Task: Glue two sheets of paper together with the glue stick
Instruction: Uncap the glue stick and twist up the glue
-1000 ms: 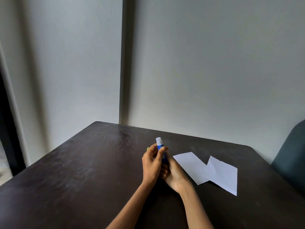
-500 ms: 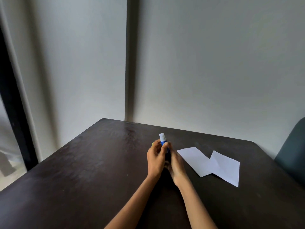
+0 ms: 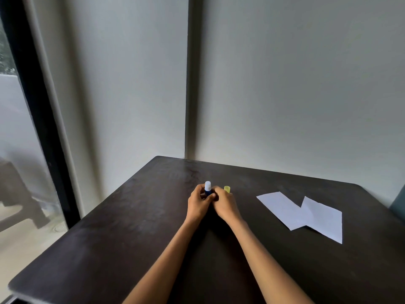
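Note:
Both of my hands hold a blue glue stick [image 3: 207, 189] upright over the dark table [image 3: 135, 233], and its white top shows above my fingers. My left hand [image 3: 198, 204] wraps the stick from the left. My right hand [image 3: 225, 205] touches it from the right with the thumb. A small yellow cap [image 3: 227, 189] pokes up just behind my right hand; it seems to stand on the table. Two white sheets of paper lie flat to the right, the left sheet [image 3: 281, 208] and the right sheet [image 3: 324, 218], overlapping at one corner.
The table stands in a corner against pale walls. A dark window frame [image 3: 37, 119] runs down the left side. Part of a dark chair [image 3: 398, 202] shows at the right edge.
My hands have carried the glue stick to the left, away from the sheets. The yellow cap now shows behind my right hand. The view has swung left, showing more window.

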Tool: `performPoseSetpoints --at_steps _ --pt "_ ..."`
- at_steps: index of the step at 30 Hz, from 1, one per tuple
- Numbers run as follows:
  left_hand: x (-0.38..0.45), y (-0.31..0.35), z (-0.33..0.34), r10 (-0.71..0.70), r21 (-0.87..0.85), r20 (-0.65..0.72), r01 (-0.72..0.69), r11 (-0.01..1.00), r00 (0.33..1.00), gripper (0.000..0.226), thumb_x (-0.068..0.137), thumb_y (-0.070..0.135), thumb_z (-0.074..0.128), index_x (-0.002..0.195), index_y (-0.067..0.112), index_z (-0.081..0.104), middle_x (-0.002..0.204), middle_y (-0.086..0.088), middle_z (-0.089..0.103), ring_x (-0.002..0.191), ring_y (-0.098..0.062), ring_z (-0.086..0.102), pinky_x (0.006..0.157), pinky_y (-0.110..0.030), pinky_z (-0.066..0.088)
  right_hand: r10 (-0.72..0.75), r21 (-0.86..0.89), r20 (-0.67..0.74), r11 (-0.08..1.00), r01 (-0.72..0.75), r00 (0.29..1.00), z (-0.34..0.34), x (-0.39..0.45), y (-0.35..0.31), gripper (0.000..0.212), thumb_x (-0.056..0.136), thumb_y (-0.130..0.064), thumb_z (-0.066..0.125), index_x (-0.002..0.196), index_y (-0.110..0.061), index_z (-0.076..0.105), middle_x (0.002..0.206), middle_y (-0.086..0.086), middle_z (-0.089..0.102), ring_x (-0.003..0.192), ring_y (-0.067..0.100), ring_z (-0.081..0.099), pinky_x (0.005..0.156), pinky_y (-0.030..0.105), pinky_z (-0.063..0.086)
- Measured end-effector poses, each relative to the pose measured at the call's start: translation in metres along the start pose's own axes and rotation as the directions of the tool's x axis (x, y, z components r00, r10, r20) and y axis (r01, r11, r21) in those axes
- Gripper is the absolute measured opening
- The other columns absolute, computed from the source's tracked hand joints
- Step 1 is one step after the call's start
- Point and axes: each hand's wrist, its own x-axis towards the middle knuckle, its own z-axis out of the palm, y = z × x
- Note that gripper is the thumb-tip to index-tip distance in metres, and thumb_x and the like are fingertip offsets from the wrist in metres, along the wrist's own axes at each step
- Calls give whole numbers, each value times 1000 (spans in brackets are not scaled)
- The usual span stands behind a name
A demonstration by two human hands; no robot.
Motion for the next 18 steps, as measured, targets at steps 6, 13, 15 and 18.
performPoseSetpoints --at_steps 6,13,15,18 --pt "3 -2 5 -17 31 10 17 999 1000 12 88 6 58 97 14 57 87 1 61 90 -19 59 72 -21 43 23 -1 15 1000 -23 1000 3 1 4 25 91 -11 44 111 -15 58 98 11 63 95 30 63 69 29 45" --pt "-18 7 4 203 95 -214 -187 978 956 59 86 16 65 138 12 37 134 0 39 125 -12 41 104 -25 34 20 -9 40 1000 -20 999 -23 -15 18 52 84 -7 62 132 -14 43 128 8 52 113 20 55 95 29 45" --pt "-32 16 16 365 146 -250 -337 930 897 33 88 14 59 118 21 47 117 1 49 108 -15 53 93 -24 42 48 -88 -77 995 -55 996 -46 -26 34 47 85 -7 57 130 -13 44 129 9 51 119 22 51 97 31 42" --pt "-49 34 54 413 82 -119 -405 911 903 18 89 12 52 101 25 50 98 8 56 82 -4 55 77 -18 46 147 -187 -266 962 -200 953 -85 -41 59 38 88 -5 48 126 -10 48 129 12 54 124 27 47 98 37 41"
